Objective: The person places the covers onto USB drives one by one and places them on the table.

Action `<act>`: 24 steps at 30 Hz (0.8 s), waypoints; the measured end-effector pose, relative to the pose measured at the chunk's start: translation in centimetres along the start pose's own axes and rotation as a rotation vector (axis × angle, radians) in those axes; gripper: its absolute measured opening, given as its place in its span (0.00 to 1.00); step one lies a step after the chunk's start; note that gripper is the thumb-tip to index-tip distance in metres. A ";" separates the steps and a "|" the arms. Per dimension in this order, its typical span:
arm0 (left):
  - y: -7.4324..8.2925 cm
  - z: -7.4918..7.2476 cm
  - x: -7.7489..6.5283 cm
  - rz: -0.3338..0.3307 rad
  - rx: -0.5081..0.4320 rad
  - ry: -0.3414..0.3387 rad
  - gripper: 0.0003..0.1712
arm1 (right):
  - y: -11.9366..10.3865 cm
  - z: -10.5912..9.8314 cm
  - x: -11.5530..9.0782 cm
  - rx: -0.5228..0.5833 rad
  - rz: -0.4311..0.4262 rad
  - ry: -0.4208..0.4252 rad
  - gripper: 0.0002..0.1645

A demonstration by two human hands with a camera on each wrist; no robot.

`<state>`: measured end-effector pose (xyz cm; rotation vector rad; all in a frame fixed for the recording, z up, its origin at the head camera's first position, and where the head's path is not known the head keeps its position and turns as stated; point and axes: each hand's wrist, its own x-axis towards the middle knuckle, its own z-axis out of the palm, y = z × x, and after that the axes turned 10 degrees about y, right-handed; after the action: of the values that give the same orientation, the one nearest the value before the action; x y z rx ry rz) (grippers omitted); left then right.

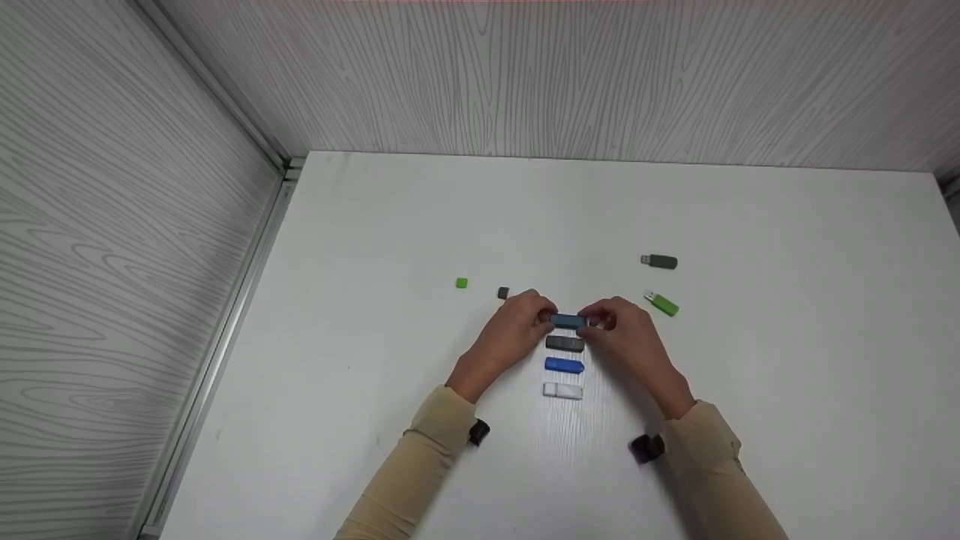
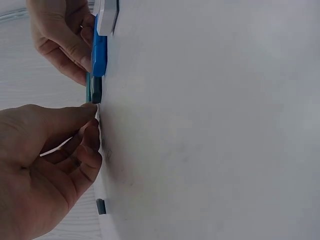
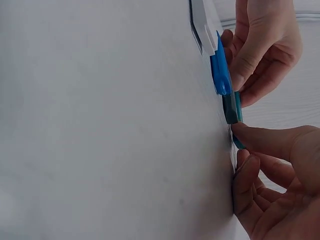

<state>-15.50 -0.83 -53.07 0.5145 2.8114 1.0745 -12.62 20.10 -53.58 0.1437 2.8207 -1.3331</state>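
A teal USB stick [image 1: 568, 321] lies crosswise at the far end of a short column of sticks. My left hand [image 1: 516, 330] pinches its left end between thumb and fingers, and my right hand [image 1: 624, 330] pinches the right end. Just nearer to me lies a dark grey USB stick [image 1: 565, 343], then a blue one [image 1: 564, 365], then a white one [image 1: 562, 391]. In the left wrist view the blue stick [image 2: 99, 56] hides much of the teal one. The teal stick [image 3: 238, 142] shows beside the thumb in the right wrist view.
Beyond my right hand lie an uncapped dark grey USB stick [image 1: 663, 262] and an uncapped green one [image 1: 664, 304]. A green cap [image 1: 461, 283] and a dark grey cap [image 1: 503, 292] lie by my left hand. The white table [image 1: 360, 225] meets wood-grain panels behind and at left.
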 end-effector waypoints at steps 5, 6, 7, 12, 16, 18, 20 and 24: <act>0.1 0.1 0.1 -0.011 0.012 0.009 0.14 | -0.1 0.0 0.1 -0.002 0.004 -0.002 0.16; 0.1 0.1 0.1 -0.016 0.013 0.010 0.14 | -0.1 0.0 0.1 -0.005 0.009 -0.006 0.16; 0.2 0.1 0.0 -0.023 0.013 0.010 0.14 | -0.1 0.0 0.1 -0.008 0.017 -0.008 0.16; 0.2 0.1 0.0 -0.041 0.007 0.009 0.14 | -0.1 0.0 0.2 -0.025 -0.002 -0.007 0.16; 0.3 0.0 0.0 -0.049 0.005 0.005 0.15 | 0.0 0.1 0.3 -0.027 -0.014 -0.005 0.17; 0.3 0.0 0.0 -0.054 -0.001 0.004 0.16 | 0.1 0.1 0.3 -0.026 -0.010 -0.010 0.17; 0.2 0.0 0.0 -0.056 -0.007 0.002 0.16 | 0.1 0.1 0.3 -0.022 -0.001 -0.015 0.19; 0.2 0.0 0.0 -0.050 -0.007 -0.002 0.17 | 0.3 0.0 0.1 -0.009 0.015 -0.022 0.20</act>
<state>-15.48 -0.71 -52.91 0.4422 2.8019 1.0733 -12.74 20.34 -53.84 0.1493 2.8020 -1.3101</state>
